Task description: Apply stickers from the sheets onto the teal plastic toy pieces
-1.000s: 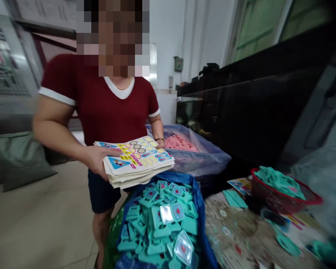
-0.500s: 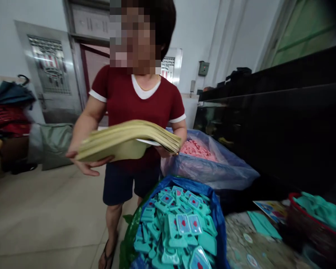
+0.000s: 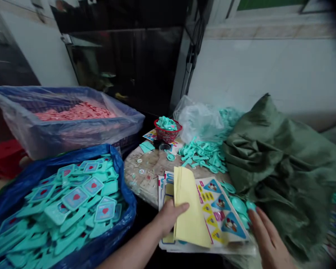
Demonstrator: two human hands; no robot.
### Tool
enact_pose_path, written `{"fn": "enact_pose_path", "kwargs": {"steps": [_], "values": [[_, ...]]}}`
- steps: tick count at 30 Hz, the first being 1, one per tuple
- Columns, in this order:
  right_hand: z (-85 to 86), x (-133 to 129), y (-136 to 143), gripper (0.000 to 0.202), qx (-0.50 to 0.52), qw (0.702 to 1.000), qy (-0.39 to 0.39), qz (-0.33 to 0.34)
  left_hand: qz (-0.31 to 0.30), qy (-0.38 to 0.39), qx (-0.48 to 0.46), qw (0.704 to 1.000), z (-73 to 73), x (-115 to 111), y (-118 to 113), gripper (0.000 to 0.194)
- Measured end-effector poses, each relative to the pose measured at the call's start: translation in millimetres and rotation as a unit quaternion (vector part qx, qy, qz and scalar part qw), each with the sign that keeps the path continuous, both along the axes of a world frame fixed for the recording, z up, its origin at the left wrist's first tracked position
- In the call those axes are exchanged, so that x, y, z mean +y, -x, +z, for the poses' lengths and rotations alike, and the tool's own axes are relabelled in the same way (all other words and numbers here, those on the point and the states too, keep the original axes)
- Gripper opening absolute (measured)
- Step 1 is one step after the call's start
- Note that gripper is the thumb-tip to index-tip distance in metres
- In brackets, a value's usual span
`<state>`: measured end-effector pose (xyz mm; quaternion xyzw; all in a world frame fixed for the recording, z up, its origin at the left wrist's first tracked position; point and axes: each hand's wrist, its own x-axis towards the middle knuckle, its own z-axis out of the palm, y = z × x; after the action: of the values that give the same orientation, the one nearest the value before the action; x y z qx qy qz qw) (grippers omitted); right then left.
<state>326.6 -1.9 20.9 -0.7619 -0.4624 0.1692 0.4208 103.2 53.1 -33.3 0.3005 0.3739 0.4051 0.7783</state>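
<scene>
My left hand [image 3: 169, 218] is closed on folded yellow paper sheets [image 3: 189, 209], its thumb lying across their face. Under them, a stack of printed sticker sheets [image 3: 229, 220] with blue triangles and yellow shapes rests at the near edge of the table. Fingers stretched out, my right hand [image 3: 270, 237] is just off the right edge of the stack. Its fingertips are close to small teal plastic pieces [image 3: 239, 205]; whether they touch one, I cannot tell. Motion blurs the near edge of the sheets.
A blue bag [image 3: 126, 190] of teal pieces with heart stickers stands at left. Behind it is a plastic-lined crate [image 3: 81, 132] of pink pieces. The worn table [image 3: 145, 183] carries a red basket [image 3: 168, 135], a teal heap [image 3: 204, 155] and green cloth [image 3: 291, 164].
The view has swung right. The person in the red top, who held a yellow paper stack, is out of view. Both my hands and the printed sheets have come into view.
</scene>
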Motion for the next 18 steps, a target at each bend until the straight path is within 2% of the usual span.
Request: {"fn": "enact_pose_path", "kwargs": {"steps": [1,3,5,6,7,9,11,18], "values": [[2.4,1,7,0.062,-0.005,1.000,0.020,-0.008,-0.001,0.002,0.001,1.000,0.8,1,2,0.052],[-2.3,7,29,0.068,-0.015,0.998,0.026,0.051,-0.003,0.003,0.000,1.000,2.2,1,3,0.053],[-20.4,15,57,0.067,-0.039,0.984,0.007,0.173,-0.002,0.000,-0.003,1.000,2.1,0,3,0.053],[-32.6,19,69,0.073,-0.060,0.975,0.005,0.216,0.001,0.000,-0.003,1.000,1.4,0,2,0.053],[-45.2,22,78,0.074,-0.073,0.970,0.006,0.230,0.005,0.001,-0.002,1.000,0.2,0,1,0.052],[-66.1,26,87,0.072,-0.089,0.966,0.007,0.243,0.011,0.003,-0.007,1.000,-2.5,1,1,0.051],[-76.3,27,86,0.067,-0.086,0.966,0.009,0.242,0.010,-0.002,-0.018,1.000,-4.5,2,1,0.048],[-64.6,30,73,0.056,0.019,0.974,0.047,0.220,0.006,0.012,0.003,1.000,0.3,2,1,0.050]]}}
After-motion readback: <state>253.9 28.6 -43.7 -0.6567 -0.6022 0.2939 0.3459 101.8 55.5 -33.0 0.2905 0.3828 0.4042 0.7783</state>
